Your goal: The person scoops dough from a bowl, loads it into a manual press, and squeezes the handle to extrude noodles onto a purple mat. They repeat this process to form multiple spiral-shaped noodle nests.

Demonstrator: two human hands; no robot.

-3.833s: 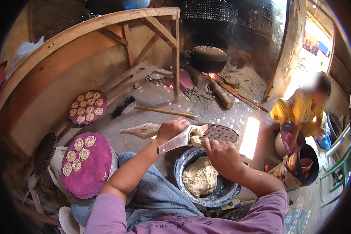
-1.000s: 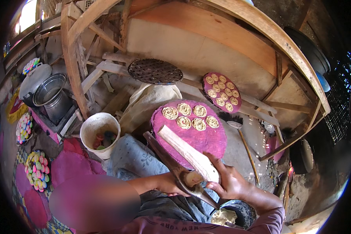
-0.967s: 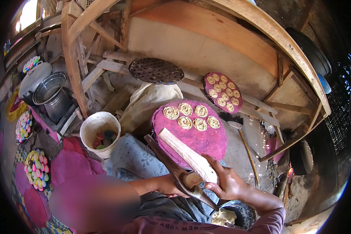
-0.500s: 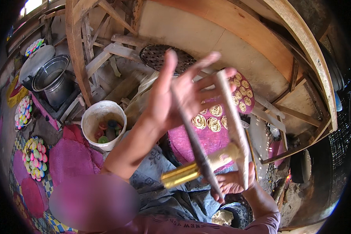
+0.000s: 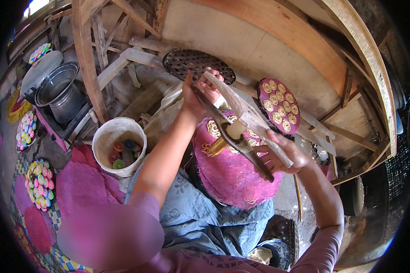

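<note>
Both hands hold a wooden noodle press [image 5: 236, 129], with a pale upper bar, a dark lower bar and a golden cylinder [image 5: 218, 146] below. Thin pale dough strands [image 5: 208, 150] hang at the cylinder's lower end. My left hand [image 5: 202, 91] is closed around the far-left ends of the bars. At the near-right ends, my right hand [image 5: 284, 154] grips with its thumb over the pale bar and fingers reaching toward the dark one. Beneath the press lies a round mat covered in pink cloth [image 5: 234, 182], bearing coiled dough nests [image 5: 214, 128] partly hidden by the press.
A second pink round mat [image 5: 298, 122] with several nests leans beyond, near a dark woven tray [image 5: 200, 61]. At left stand a white bucket [image 5: 100, 150], a metal pot [image 5: 64, 107] and colourful clusters [image 5: 40, 184]. Wooden beams [image 5: 87, 59] rise behind; blue patterned cloth [image 5: 182, 204] covers my lap.
The press has moved away from me, over the pink mat. My left hand, open before, has closed on the bars. Dough strands now show at the cylinder's end.
</note>
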